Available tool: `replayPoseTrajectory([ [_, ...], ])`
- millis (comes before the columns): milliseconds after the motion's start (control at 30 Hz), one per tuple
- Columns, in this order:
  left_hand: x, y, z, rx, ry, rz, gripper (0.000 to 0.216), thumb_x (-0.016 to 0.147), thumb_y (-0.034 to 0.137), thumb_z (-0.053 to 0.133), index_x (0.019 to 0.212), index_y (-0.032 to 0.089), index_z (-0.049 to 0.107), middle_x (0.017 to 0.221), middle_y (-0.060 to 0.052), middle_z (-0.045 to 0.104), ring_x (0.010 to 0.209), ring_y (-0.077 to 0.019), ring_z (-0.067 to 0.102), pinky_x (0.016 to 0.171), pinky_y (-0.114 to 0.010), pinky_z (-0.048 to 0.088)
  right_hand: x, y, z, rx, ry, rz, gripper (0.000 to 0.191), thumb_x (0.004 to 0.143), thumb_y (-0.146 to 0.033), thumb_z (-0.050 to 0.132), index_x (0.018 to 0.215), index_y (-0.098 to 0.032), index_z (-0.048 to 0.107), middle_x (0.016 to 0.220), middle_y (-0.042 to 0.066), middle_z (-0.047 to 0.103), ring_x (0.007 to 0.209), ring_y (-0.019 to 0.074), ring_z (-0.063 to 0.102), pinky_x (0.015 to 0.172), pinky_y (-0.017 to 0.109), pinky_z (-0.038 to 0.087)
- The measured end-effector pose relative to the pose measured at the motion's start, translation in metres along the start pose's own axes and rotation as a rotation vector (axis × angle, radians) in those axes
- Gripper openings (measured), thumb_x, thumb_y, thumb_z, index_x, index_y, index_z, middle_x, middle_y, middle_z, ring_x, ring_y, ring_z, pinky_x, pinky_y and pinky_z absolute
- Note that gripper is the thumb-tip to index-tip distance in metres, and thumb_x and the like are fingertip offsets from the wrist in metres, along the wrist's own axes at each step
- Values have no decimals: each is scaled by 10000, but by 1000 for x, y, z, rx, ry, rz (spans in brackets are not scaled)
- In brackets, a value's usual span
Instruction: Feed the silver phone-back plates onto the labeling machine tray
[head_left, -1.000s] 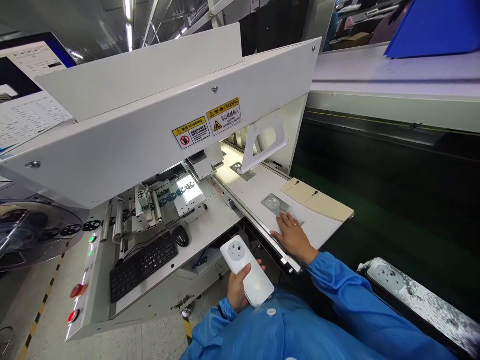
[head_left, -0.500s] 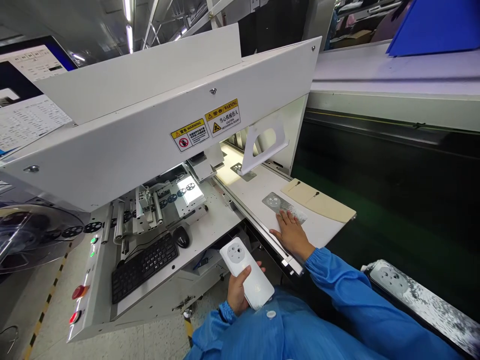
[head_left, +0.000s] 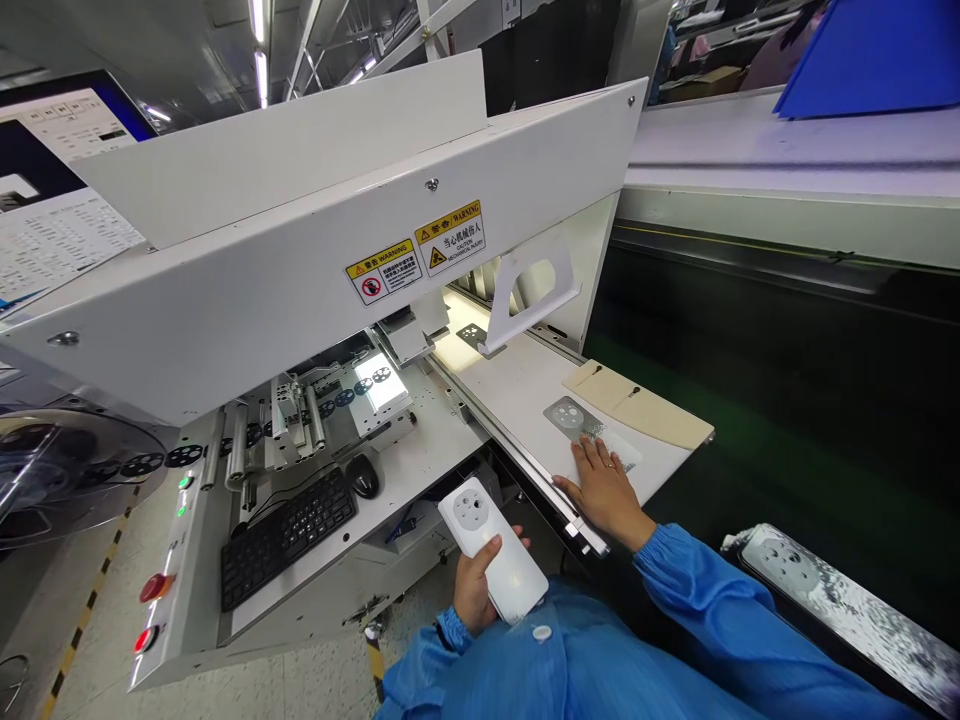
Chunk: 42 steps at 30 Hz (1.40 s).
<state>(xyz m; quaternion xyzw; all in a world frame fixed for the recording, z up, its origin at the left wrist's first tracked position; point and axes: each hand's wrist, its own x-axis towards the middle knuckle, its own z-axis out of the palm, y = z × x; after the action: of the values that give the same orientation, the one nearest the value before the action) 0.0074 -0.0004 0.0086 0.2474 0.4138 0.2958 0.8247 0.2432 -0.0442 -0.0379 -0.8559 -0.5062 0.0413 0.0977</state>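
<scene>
My left hand (head_left: 478,590) is closed around a white phone back cover (head_left: 504,570), thumb across its face. Its round camera area with several holes points up and away from me. On the white machine belt (head_left: 517,398) lies a grey-and-white patterned phone back cover (head_left: 568,415). Laid flat over its nearer part, my right hand (head_left: 606,488) has its fingers stretched out and hides some of it. Farther along the belt, another dark patterned cover (head_left: 472,335) sits partly behind a white bracket.
A white machine housing (head_left: 300,250) with warning labels spans the view. Black keyboard (head_left: 289,535) and mouse (head_left: 363,476) are on its left ledge, near red buttons (head_left: 155,587). At right runs a dark conveyor (head_left: 750,400), with another patterned cover (head_left: 840,590) at its near side.
My right hand and the patterned cover under it have shifted a little to the right and towards me on the belt. The left hand still holds the white cover in about the same place.
</scene>
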Motion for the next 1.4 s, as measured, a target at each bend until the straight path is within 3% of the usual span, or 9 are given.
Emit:
replayPoseTrajectory([
  [300, -2, 3, -1, 1, 12, -10, 522, 506, 384, 847, 932, 134, 680, 903, -151, 742, 1025, -413, 639, 809, -481, 544, 28, 5, 1, 0, 0, -6, 785, 934, -635, 247, 1409, -22, 370, 1492, 191, 246, 1380, 362, 157, 1126, 517, 195],
  [1033, -1, 1, -2, 5, 5, 6, 499, 531, 378, 839, 931, 126, 677, 912, -152, 740, 1043, -411, 632, 835, -487, 536, 39, 7, -2, -7, 31, -46, 727, 942, -620, 273, 1400, -70, 400, 1490, 161, 269, 1378, 338, 190, 1127, 491, 205],
  [1400, 4, -2, -7, -14, -59, 4, 485, 547, 371, 845, 921, 115, 672, 897, -138, 746, 967, -369, 673, 904, -507, 505, 35, 6, -6, -1, 92, -78, 694, 944, -568, 330, 1367, -29, 437, 1476, 183, 288, 1373, 356, 193, 1122, 519, 214],
])
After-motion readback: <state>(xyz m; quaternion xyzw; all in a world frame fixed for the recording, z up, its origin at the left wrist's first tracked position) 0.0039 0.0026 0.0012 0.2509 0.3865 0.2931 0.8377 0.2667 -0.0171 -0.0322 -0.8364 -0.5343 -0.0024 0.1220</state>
